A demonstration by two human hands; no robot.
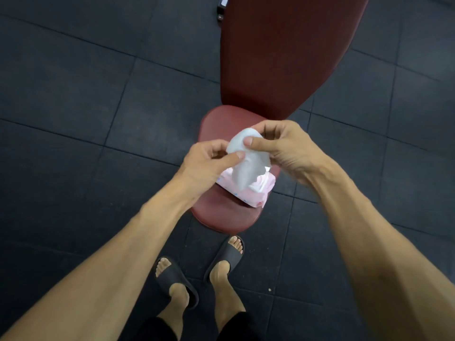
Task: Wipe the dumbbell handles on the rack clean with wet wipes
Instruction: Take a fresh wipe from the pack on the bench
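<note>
My left hand point(209, 158) and right hand point(283, 143) both pinch the white wet wipe point(243, 163), its tail hanging toward six o'clock above the pink wipes pack point(256, 193) on the red bench seat point(221, 212).

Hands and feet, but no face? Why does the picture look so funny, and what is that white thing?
The camera sits on a person's head and looks down, so you see only arms, hands and feet in slippers. The left hand and right hand both pinch a white wipe, held just above a pink pack. The pack lies on the red seat of a gym bench, on a dark tiled floor. No dumbbells show here.
</note>
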